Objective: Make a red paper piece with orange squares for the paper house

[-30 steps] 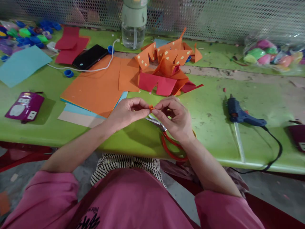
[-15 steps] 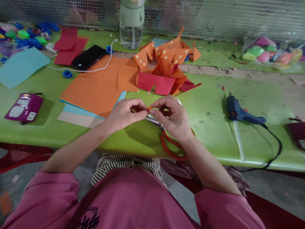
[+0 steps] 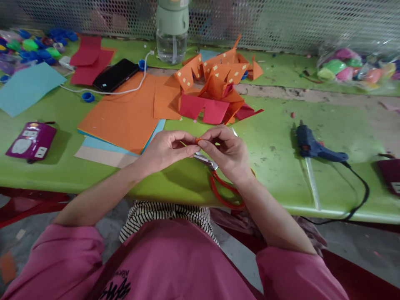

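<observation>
Between my fingertips is a small orange piece [image 3: 198, 141], too tiny to make out its shape; it looks like folded paper. My left hand [image 3: 168, 151] pinches it from the left, and my right hand [image 3: 227, 152] pinches it from the other side. Both hands are closed at the fingertips. Beneath my right hand lie scissors with red-orange handles [image 3: 217, 189], their blades partly covered by the fingers. Beyond the hands is a heap of cut and folded orange and red paper [image 3: 204, 109]. Left of it lies a stack of orange sheets [image 3: 121, 118] over blue and pale ones.
A blue glue gun [image 3: 320, 146] with a cord rests at right. A black phone [image 3: 117, 75], a water bottle [image 3: 171, 41] and a white cable stand or lie behind. At left is a purple box [image 3: 33, 141]; at far right, a bag of colourful clay [image 3: 346, 66].
The fingertips have shifted slightly around the orange piece, which now shows a little farther right and higher. Both hands still pinch it; everything else stays put.
</observation>
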The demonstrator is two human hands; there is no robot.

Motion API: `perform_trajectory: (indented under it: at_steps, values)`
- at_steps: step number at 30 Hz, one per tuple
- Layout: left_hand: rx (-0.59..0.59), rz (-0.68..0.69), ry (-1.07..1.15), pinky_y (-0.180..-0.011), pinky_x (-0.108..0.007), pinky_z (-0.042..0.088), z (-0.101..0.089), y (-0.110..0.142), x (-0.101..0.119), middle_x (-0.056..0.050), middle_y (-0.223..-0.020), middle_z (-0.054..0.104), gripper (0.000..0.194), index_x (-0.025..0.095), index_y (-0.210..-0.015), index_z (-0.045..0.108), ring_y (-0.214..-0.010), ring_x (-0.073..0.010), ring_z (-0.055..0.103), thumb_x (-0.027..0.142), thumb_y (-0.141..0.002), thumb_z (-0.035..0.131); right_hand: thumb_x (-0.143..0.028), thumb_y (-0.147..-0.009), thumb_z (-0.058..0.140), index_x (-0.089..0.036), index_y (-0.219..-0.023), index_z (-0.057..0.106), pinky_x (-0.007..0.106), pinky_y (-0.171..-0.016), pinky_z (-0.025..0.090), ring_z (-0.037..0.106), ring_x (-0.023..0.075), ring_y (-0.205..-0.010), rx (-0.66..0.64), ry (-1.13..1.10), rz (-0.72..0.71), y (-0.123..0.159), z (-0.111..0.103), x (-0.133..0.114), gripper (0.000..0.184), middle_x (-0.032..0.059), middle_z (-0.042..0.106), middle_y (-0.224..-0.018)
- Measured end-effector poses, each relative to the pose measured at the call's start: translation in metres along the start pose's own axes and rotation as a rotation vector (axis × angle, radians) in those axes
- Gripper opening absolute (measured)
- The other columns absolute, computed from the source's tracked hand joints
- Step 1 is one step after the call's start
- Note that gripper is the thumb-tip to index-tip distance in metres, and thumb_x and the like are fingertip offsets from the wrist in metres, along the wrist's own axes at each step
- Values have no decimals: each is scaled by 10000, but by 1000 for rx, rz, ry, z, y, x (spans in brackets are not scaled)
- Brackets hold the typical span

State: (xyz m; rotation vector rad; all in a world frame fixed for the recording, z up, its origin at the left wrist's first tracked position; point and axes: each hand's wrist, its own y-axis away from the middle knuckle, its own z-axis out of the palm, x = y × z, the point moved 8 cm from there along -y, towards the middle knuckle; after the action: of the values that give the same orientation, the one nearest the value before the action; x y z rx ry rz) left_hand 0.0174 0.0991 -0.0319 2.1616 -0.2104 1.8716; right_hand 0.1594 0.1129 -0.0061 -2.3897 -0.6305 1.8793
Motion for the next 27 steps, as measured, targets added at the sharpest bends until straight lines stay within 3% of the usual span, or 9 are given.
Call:
perform_trajectory:
  at_steps: [4, 11, 21, 27]
  values:
    - [4, -17, 53, -738, -260, 553, 0, 0, -2, -31, -853, 757, 269, 168, -957, 727, -764, -145, 711, 384, -797, 742, -508, -813, 746, -214, -829, 663, 256, -566, 412, 517, 100, -663, -10, -27, 28, 0, 0, 3, 306, -14, 590, -792]
    - [20, 22, -56, -706, -248, 519, -1, 2, 1, -23, -782, 744, 236, 164, -933, 729, -745, -139, 688, 368, -817, 706, -444, -847, 731, -221, -823, 702, 272, -621, 437, 551, 130, -751, -9, 58, -30, -1, -2, -4, 226, 6, 632, -804]
    - [90, 54, -63, -677, -227, 507, -5, 2, 6, -19, -820, 736, 173, 173, -907, 698, -735, -126, 676, 329, -843, 659, -282, -868, 665, -213, -833, 663, 244, -549, 410, 515, 110, -707, 0, 96, -54, -1, -3, -3, 78, -3, 587, -817]
    - [163, 121, -197, -646, -222, 499, -9, 4, 11, -17, -834, 737, 153, 178, -881, 690, -700, -119, 654, 319, -861, 635, -301, -845, 694, -210, -852, 671, 251, -518, 397, 477, 95, -639, 11, 166, -60, 0, -2, -5, 94, 2, 588, -849]
